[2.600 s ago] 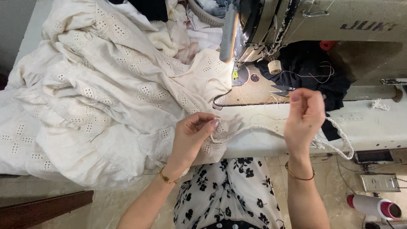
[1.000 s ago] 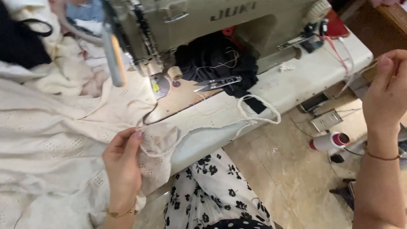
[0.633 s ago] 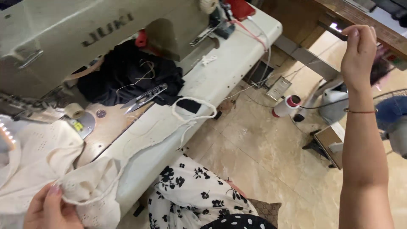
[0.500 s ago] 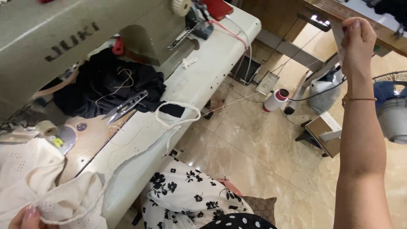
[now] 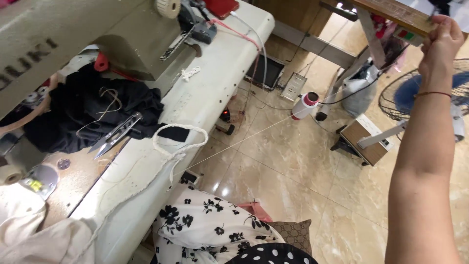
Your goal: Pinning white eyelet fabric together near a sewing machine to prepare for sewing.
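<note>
While the white cord (image 5: 178, 146) lies looped on the sewing table's edge (image 5: 215, 83) and trails down toward the cream fabric (image 5: 34, 239) at lower left, my right hand (image 5: 442, 41) is stretched far out to the right, fingers pinched shut, apparently on the cord's end, though I cannot see it there. My left hand is out of view. Doing this well, I judge, means a steady, even pull along the cord's line, clear of the thread snips (image 5: 115, 134) and the black cloth (image 5: 78, 115).
</note>
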